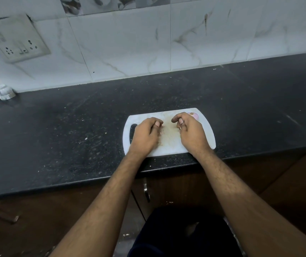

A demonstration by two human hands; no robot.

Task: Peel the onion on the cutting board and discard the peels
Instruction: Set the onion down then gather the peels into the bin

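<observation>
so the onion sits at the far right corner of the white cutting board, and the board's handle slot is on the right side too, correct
Not quite. The head view shows the onion at the far right corner of the white cutting board, but the board's handle slot is on the left side, partly hidden by the left hand. The right hand is just in front of the onion.

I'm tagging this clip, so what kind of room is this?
Most likely a home kitchen: a white cutting board with a peeled onion lies on a dark stone countertop, backed by marble-look wall tiles with a socket plate.
</observation>
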